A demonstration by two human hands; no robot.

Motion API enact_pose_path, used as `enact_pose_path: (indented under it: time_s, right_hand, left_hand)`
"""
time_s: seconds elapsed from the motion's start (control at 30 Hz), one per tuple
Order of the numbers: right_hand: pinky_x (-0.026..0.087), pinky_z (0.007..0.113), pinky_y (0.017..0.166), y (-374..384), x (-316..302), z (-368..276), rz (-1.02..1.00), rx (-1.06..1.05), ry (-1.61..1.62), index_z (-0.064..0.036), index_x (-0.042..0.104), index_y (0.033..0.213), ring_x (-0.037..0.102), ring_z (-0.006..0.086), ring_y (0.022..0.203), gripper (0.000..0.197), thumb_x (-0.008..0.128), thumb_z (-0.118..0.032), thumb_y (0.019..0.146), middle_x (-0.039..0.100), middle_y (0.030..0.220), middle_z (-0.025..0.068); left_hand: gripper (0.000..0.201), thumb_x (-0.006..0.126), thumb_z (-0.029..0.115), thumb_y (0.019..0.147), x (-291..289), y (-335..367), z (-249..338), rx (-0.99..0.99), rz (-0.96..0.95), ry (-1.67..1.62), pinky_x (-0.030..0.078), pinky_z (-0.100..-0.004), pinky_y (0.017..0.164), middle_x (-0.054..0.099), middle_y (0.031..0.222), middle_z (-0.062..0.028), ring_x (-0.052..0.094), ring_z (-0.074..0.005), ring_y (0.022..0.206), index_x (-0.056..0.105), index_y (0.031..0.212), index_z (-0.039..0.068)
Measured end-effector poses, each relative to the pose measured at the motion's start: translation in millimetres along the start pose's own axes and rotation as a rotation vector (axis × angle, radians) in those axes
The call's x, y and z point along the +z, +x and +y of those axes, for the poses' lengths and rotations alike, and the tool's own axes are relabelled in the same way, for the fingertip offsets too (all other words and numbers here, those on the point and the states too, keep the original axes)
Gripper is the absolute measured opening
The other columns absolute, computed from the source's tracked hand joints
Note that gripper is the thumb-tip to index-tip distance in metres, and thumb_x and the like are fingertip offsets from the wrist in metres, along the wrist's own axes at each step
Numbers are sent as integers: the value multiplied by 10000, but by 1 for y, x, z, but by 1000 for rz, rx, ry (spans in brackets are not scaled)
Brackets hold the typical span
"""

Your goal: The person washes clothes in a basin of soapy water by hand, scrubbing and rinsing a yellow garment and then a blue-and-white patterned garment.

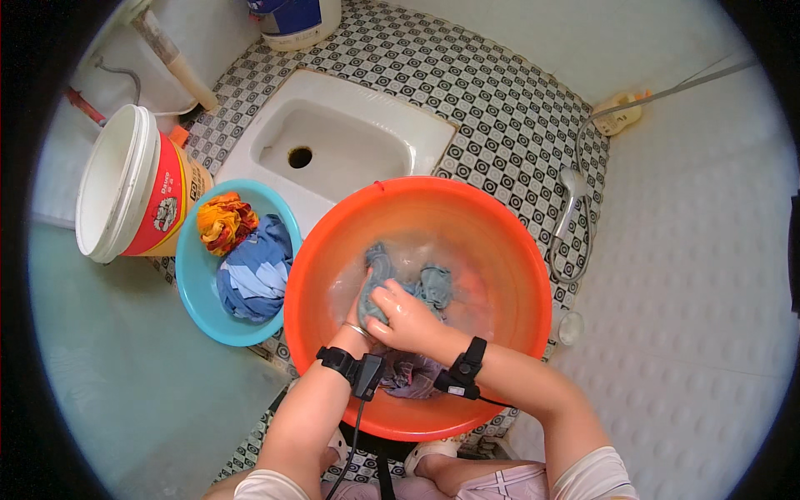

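Note:
A large orange basin [521, 250] stands in front of me with some water in it. Both hands are inside, close together near its middle. My right hand [406, 318] is closed on a wet grey-green cloth garment [433, 286], its fingers curled against my left hand. My left hand [358, 310] grips the same garment from the left side, its fingers partly hidden by the right hand and the cloth. Part of the garment sticks up past the hands; another part lies bunched to the right. Below my wrists, a darker purplish garment [410, 375] lies in the basin.
To the left, a light-blue basin [196, 292] holds an orange cloth [227, 223] and blue clothes [257, 271]. Behind it leans a white-rimmed bucket [150, 183]. A squat toilet [333, 125] lies ahead. A shower head [572, 185] with its hose and a bottle [618, 117] are at right.

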State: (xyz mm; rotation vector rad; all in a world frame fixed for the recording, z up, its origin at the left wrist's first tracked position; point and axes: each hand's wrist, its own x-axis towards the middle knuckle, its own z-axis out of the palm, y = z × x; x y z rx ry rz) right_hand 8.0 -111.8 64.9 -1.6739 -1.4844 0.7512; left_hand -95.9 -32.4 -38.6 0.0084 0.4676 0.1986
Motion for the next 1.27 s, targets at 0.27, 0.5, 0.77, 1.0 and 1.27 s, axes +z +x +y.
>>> enact_pose_path:
  time_s: [0.27,0.5,0.77,1.0,1.27]
  right_hand:
    - [480,481,695,-6,-24,51,12,52,-228,-24,511,887,567,413,818,166,588,-156,821,561,872,222]
    - [502,484,769,-12,-92,118,222,586,-603,-26,556,986,602,382,910,240,579,-186,808,598,975,204]
    - [479,457,805,2,-49,75,-234,138,-605,-64,566,1153,592,354,980,469,650,-309,763,619,1040,161]
    - [476,436,769,-4,-51,50,7,182,-191,-32,523,1022,571,408,897,275,574,-121,767,573,927,205]
    - [485,405,758,-14,-40,16,86,117,-202,-69,561,1025,577,358,878,330,703,-203,759,569,953,195]
  left_hand:
    - [286,485,258,965,47,12,-30,96,294,168,457,-359,921,618,1111,-107,586,-216,1040,564,1137,43]
    - [532,546,258,916,34,7,-6,202,403,1549,422,-366,972,549,1229,-264,534,-349,1164,389,1393,79]
    - [672,610,333,850,8,-4,-19,-3,693,1678,456,-400,934,592,1158,-268,580,-398,1079,350,1365,-11]
    - [427,502,435,953,36,10,-30,173,365,135,492,-398,833,567,1124,-95,592,-252,962,495,1230,110]
    - [471,476,512,943,70,21,-43,150,375,190,464,-420,930,614,1110,-123,578,-270,1051,547,1176,110]
